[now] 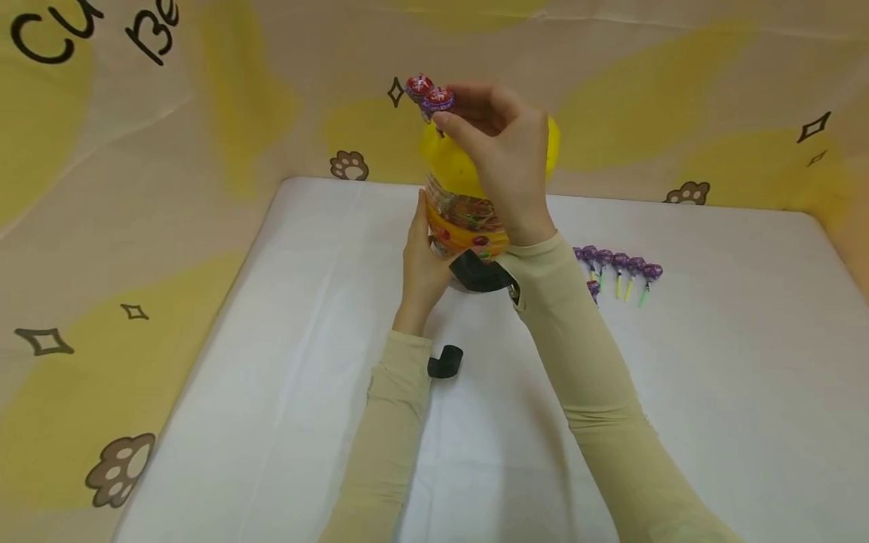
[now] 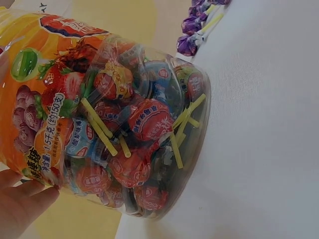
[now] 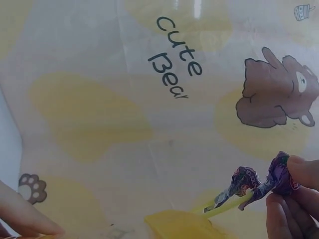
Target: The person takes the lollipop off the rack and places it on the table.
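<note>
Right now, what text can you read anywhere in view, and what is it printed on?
"Cute Bear": on the backdrop cloth, beside a bear drawing, in the right wrist view.
"Cu" and "Be": the same print, cut off at the frame edge, top left of the head view.
"1.5" and "150": on the jar label, with Chinese characters I cannot make out.
Lollipop wrappers inside the jar: print too small and blurred to read.

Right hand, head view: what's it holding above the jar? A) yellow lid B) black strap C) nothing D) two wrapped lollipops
D. The right hand pinches two wrapped lollipops above the candy jar; the right wrist view shows the same pair between its fingertips, while the left hand steadies the jar.
</note>
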A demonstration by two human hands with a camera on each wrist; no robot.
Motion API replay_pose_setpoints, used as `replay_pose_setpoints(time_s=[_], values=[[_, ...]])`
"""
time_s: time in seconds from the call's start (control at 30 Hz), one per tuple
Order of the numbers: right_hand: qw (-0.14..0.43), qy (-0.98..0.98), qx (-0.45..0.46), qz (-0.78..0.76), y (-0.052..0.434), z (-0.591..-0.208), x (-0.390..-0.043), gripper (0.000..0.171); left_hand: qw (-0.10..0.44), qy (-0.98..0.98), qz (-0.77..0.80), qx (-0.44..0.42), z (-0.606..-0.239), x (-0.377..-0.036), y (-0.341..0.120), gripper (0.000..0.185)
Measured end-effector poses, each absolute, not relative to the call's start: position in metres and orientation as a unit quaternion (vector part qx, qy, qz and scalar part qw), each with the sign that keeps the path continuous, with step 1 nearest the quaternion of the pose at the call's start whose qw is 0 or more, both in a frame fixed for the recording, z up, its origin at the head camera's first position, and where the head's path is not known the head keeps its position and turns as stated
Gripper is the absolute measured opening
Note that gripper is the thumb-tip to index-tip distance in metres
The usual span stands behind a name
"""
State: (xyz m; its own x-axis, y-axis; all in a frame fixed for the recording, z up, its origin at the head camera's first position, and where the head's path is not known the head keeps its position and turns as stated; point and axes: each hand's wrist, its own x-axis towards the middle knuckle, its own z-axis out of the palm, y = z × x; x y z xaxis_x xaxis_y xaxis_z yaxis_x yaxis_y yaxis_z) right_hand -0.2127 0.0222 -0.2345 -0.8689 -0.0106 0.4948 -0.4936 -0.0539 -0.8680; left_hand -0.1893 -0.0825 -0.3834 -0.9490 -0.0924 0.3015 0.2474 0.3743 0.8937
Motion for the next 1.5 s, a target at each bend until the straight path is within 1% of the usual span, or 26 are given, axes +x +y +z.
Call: replay_pose_setpoints(time_s=[0.2,0.37,0.5,0.67,0.77,0.9,1.07,1.3,1.5], values=[[0.166,-0.658,0.181,0.711,0.022,-0.233,-0.212,0.026,0.159,-0.807,-0.567,-0.047,-0.382,-0.188,-0.079,0.1],[0.168,-0.652,0.172,0.719,0.027,-0.231,-0.211,0.025,0.147,-0.813,-0.561,-0.048,-0.381,-0.188,-0.075,0.1],[0.173,-0.635,0.175,0.732,0.027,-0.228,-0.21,0.023,0.147,-0.815,-0.557,-0.055,-0.38,-0.188,-0.074,0.1],[0.161,-0.593,0.187,0.767,0.03,-0.224,-0.199,0.02,0.165,-0.818,-0.548,-0.063,-0.379,-0.185,-0.08,0.1],[0.151,-0.565,0.183,0.79,0.043,-0.229,-0.19,0.019,0.168,-0.822,-0.541,-0.061,-0.378,-0.183,-0.082,0.101],[0.124,-0.546,0.164,0.812,0.073,-0.249,-0.177,0.019,0.165,-0.821,-0.544,-0.049,-0.376,-0.181,-0.087,0.104],[0.101,-0.568,0.134,0.806,0.123,-0.288,-0.169,0.021,0.162,-0.819,-0.549,-0.041,-0.373,-0.18,-0.091,0.107],[0.042,-0.633,0.035,0.772,0.193,-0.336,-0.171,0.016,0.171,-0.811,-0.557,-0.048,-0.372,-0.181,-0.092,0.106],[-0.005,-0.718,-0.042,0.694,0.23,-0.367,-0.175,0.011,0.171,-0.808,-0.561,-0.053,-0.373,-0.182,-0.09,0.105]])
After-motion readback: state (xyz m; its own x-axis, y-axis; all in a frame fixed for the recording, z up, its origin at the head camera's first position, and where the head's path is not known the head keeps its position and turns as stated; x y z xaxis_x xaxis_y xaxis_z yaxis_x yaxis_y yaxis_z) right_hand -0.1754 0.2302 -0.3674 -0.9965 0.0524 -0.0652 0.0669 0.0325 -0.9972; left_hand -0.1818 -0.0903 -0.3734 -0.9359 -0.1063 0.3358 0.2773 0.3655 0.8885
